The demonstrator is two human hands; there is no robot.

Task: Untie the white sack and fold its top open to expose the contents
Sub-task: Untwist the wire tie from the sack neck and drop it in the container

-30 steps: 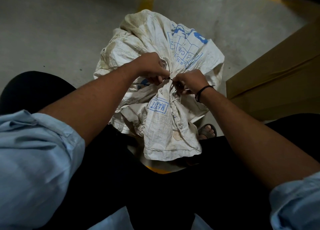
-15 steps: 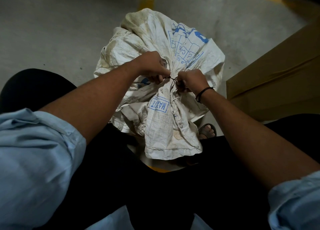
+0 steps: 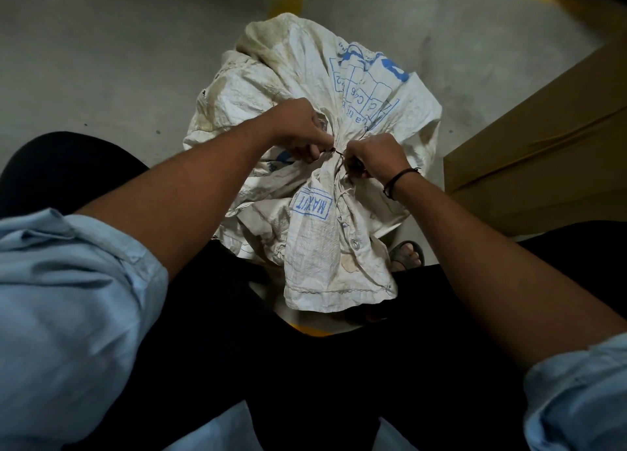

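Note:
A stained white woven sack (image 3: 298, 77) with blue print stands on the floor between my knees. Its neck is gathered and bound by a thin dark tie (image 3: 336, 152). The loose top flap hangs down toward me. My left hand (image 3: 298, 128) pinches the tie from the left side of the neck. My right hand (image 3: 376, 155), with a black band on its wrist, pinches the tie from the right. The knot itself is mostly hidden between my fingers. The contents of the sack are hidden.
A brown cardboard box (image 3: 543, 145) stands close on the right. The grey concrete floor (image 3: 101, 43) has yellow painted lines. My sandalled foot (image 3: 407, 255) shows beside the sack's lower right. My dark trousers frame the sack on both sides.
Both hands have stayed at the neck of the sack, with small finger movements on the tie. The sack remains bound.

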